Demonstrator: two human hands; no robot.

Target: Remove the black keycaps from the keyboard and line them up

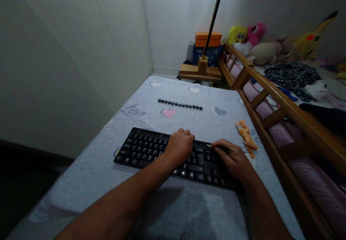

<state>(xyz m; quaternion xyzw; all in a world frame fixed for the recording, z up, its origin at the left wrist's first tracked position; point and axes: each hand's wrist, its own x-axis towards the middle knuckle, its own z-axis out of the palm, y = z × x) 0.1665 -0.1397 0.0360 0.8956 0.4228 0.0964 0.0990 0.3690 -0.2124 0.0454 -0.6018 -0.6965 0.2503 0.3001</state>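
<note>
A black keyboard (151,150) lies slightly askew on a light blue sheet printed with hearts. My left hand (180,146) rests across its middle, the fingers curled over the far edge and gripping it. At the upper right part of the keys, my right hand (229,157) is closed in a pinch; a small pale tip shows at the fingertips, but what they hold is mostly hidden. Several black keycaps (180,104) stand in a neat row beyond the keyboard. Along the keyboard's far row, keycaps are off and dark sockets show.
An orange cloth (247,135) with an orange-handled cutter (251,151) lies to the right. A wooden bed rail (286,106) runs along that side, with plush toys (256,34) behind it. A pole on a wooden base (201,70) and an orange box (208,39) stand at the far end.
</note>
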